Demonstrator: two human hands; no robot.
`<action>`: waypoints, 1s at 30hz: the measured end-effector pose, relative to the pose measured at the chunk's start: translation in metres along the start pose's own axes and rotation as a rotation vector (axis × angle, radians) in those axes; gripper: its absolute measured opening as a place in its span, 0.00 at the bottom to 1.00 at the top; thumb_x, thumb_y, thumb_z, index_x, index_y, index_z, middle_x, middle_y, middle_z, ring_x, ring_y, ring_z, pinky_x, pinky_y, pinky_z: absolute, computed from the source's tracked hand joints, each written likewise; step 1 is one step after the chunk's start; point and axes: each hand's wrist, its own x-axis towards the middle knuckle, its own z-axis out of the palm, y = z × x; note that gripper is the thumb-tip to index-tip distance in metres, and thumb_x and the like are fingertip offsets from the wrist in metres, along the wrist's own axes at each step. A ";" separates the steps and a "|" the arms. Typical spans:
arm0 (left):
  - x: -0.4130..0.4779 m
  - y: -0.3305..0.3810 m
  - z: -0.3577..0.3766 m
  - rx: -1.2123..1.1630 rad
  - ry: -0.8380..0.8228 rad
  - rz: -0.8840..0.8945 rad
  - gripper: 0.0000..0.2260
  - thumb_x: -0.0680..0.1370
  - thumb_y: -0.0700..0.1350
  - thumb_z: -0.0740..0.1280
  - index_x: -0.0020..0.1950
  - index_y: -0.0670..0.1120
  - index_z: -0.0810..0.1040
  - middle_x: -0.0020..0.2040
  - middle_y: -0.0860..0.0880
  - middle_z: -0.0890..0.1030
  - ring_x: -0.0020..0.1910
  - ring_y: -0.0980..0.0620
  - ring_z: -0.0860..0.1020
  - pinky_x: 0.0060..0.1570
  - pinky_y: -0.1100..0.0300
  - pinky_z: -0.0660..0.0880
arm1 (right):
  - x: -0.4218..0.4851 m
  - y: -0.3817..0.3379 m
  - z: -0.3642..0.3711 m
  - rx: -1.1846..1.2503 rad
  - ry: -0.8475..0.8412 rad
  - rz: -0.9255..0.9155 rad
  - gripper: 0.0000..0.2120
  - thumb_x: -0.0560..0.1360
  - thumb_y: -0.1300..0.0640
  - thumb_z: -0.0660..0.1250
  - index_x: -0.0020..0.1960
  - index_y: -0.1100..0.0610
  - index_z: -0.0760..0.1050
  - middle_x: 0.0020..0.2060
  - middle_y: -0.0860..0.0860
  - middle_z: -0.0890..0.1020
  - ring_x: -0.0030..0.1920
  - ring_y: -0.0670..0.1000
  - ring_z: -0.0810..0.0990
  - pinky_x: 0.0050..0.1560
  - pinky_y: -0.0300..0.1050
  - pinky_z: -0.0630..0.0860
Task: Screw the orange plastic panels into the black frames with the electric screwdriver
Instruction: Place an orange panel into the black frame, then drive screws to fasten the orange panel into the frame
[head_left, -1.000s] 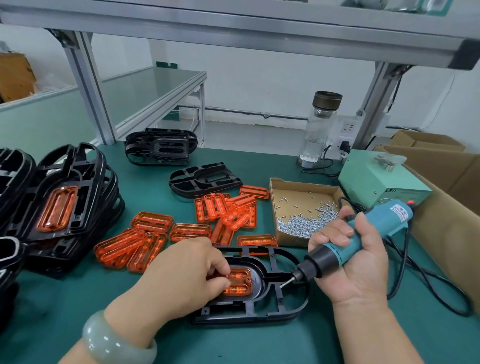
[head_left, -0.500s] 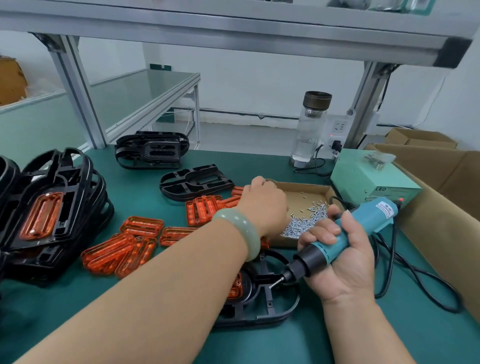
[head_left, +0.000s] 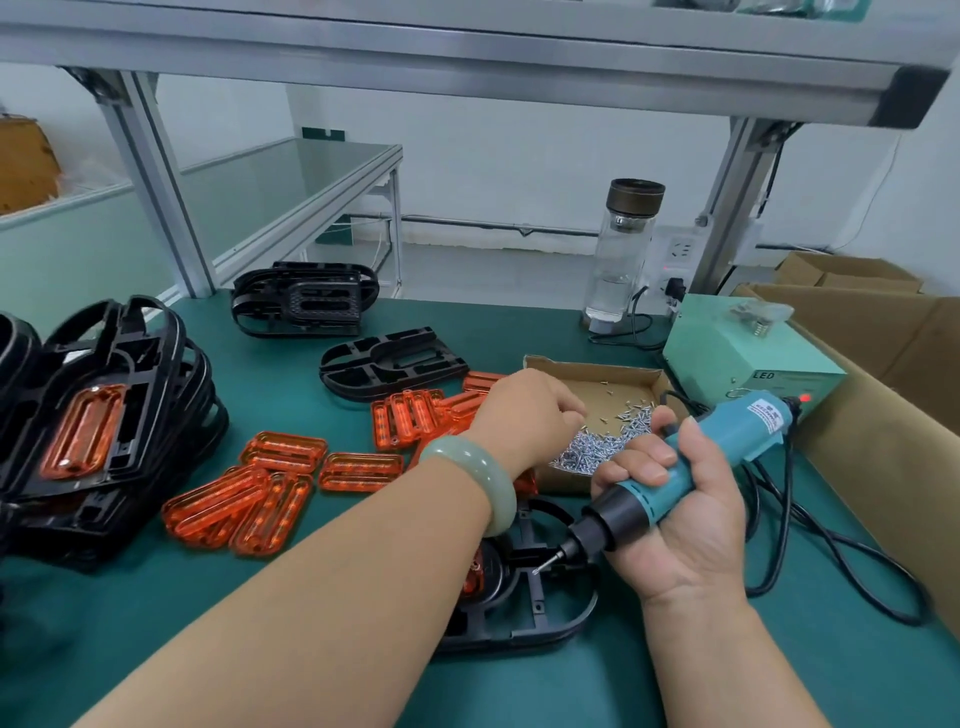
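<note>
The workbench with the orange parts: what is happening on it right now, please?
A person is assembling parts by hand. The right hand grips the electric screwdriver, its bit pointing down at a black frame lying in front. The left hand reaches into the cardboard box, fingers curled over the screws; whether it holds one cannot be seen. An orange panel sits in the frame, mostly hidden by the forearm. Spare orange panels lie loose behind.

Bare mat lies open front-right; orange panels (scattered) and the cord crowd elsewhere
</note>
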 end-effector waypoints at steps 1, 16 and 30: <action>-0.003 0.001 -0.003 -0.085 0.029 -0.014 0.07 0.74 0.44 0.66 0.42 0.51 0.84 0.42 0.56 0.83 0.40 0.58 0.77 0.44 0.67 0.72 | 0.000 0.000 0.000 -0.001 0.001 -0.001 0.04 0.71 0.53 0.64 0.44 0.53 0.72 0.26 0.44 0.69 0.22 0.41 0.68 0.29 0.34 0.70; -0.095 -0.030 -0.062 -0.899 0.247 -0.265 0.16 0.75 0.31 0.60 0.37 0.46 0.84 0.33 0.48 0.83 0.31 0.55 0.80 0.28 0.67 0.75 | -0.005 0.003 0.001 -0.017 -0.006 -0.027 0.03 0.71 0.53 0.65 0.43 0.51 0.73 0.27 0.43 0.69 0.22 0.41 0.69 0.29 0.34 0.73; -0.133 -0.047 -0.041 -0.602 0.287 -0.183 0.11 0.71 0.39 0.72 0.40 0.56 0.83 0.33 0.52 0.83 0.33 0.57 0.79 0.36 0.67 0.76 | -0.008 0.010 0.007 -0.009 0.107 -0.127 0.05 0.71 0.54 0.66 0.45 0.51 0.72 0.27 0.43 0.70 0.24 0.42 0.69 0.31 0.35 0.72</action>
